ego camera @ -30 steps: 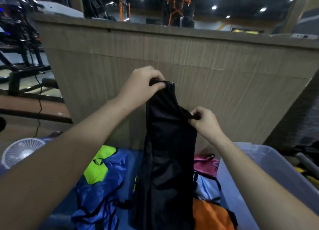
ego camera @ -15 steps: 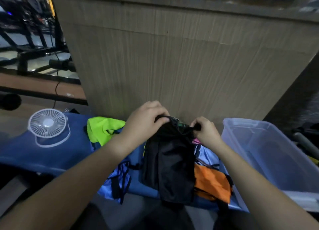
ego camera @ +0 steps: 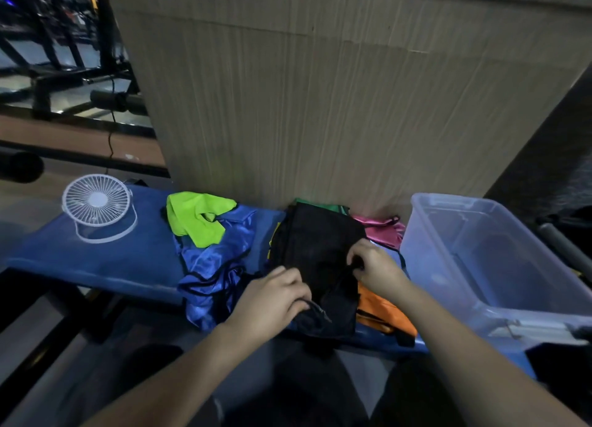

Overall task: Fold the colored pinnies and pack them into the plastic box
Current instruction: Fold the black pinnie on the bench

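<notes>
No lettering or brand mark can be read on anything here. The black pinny lies flat on the blue table atop the pile of other pinnies, its long axis running from 6 toward 12 o'clock, straps at the near end — a thin, matte fabric. The left hand has its fingers curled round a strap at the pinny's near-left corner; the right hand pinches the fabric at its right edge.

At 9 o'clock of the black one sprawl a glossy, satin-like blue pinny and, beyond it, a neon-green pinny, crumpled. A pink pinny peeks out at 2 o'clock, an orange pinny at 4 o'clock, and a dark green edge at 12.

The translucent plastic box, rectangular with rounded corners, sits at 3 o'clock, just beside the pile. A small round white fan stands on the table at 9 o'clock, well apart.
</notes>
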Demonstrator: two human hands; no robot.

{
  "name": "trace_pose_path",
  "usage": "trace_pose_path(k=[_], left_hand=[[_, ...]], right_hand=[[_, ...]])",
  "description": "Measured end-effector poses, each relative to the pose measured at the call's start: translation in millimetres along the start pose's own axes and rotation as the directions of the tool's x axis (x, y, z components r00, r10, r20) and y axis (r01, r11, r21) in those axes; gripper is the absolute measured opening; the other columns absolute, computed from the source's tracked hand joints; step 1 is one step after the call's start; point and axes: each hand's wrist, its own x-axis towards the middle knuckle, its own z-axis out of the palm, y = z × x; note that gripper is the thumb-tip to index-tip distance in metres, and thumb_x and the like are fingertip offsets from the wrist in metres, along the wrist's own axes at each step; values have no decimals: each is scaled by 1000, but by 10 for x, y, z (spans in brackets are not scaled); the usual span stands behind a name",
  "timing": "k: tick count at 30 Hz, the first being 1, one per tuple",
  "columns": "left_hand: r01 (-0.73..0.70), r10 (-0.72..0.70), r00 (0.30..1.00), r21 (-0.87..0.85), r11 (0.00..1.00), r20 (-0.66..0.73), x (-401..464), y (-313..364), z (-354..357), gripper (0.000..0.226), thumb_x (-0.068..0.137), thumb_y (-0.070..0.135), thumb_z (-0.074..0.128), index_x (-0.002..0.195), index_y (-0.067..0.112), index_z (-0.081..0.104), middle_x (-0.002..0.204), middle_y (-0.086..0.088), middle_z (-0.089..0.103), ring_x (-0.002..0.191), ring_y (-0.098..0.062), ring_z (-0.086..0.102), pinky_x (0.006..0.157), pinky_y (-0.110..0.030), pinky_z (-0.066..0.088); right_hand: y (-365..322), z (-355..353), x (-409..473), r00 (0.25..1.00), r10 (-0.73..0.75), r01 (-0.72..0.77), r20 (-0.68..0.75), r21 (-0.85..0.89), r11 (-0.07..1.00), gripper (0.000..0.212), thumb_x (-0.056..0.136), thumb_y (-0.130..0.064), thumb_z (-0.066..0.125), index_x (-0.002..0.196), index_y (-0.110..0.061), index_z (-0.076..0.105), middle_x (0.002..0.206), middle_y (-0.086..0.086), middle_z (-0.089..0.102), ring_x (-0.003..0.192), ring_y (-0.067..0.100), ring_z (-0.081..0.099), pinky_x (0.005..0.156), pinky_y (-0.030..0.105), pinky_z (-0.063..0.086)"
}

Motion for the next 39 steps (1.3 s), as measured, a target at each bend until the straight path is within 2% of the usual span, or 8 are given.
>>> trace_pose_path(k=[4,8,13,19,23,29,35,39], left_hand=[[17,-18,991,5,1000,134,-120,-12,252,23,85,52,54,94,35,68,93,14,55,93,-6,55,60,-27,49],[40,-35,958,-10,999,284,-146,13,361,27,91,52,59,109,33,67,107,11,54,106,-6,48,79,-29,47],[44,-36,944,-18,999,329,-134,-7,465,33,92,57,55,112,33,66,108,13,54,107,-5,50,81,-27,45],[57,-54,985,-16,998,161,173,-146,399,37,92,62,42,99,34,65,97,14,60,97,-5,59,73,-29,50],[105,-102,993,-49,993,58,641,-323,252,24,92,54,52,98,34,64,95,17,60,95,-3,57,71,-31,51],[222,-227,974,-119,968,-28,1465,-712,182,26,91,40,65,115,30,63,112,14,58,108,-10,53,82,-34,50],[409,-366,891,-125,904,269,2016,-1177,446,68,92,47,65,150,23,39,150,0,45,139,-25,38,113,-43,36],[453,-366,837,-138,881,407,2123,-1413,608,75,85,53,72,148,23,45,143,-4,52,134,-26,46,111,-45,39]], right_hand=[[34,28,-17,998,-19,20,64,-22,1000,28,71,7,57,88,-15,62,103,-2,54,96,21,56,81,42,50],[36,12,3,996,-18,22,83,-51,998,31,68,6,54,88,-15,65,103,-1,57,97,25,57,83,44,49],[71,26,83,997,9,-6,80,-33,999,29,68,-1,56,87,-21,66,102,-5,59,98,22,58,86,42,49],[80,-18,307,998,47,-44,-52,44,998,25,72,-3,59,87,-21,68,97,-5,64,92,22,61,80,39,50],[119,-34,532,990,89,-81,-110,74,994,20,76,-7,61,90,-21,68,99,-1,65,93,24,62,82,40,50],[284,-4,903,965,200,-187,-172,89,978,38,85,-14,63,122,-14,62,120,8,63,115,31,58,95,42,46],[408,32,1238,935,354,-354,-5,-3,935,53,88,-30,61,139,-21,48,139,5,57,129,31,47,104,44,34],[509,79,1314,927,372,-369,43,-60,927,56,86,-37,65,138,-25,50,139,4,55,130,31,44,105,43,33]])
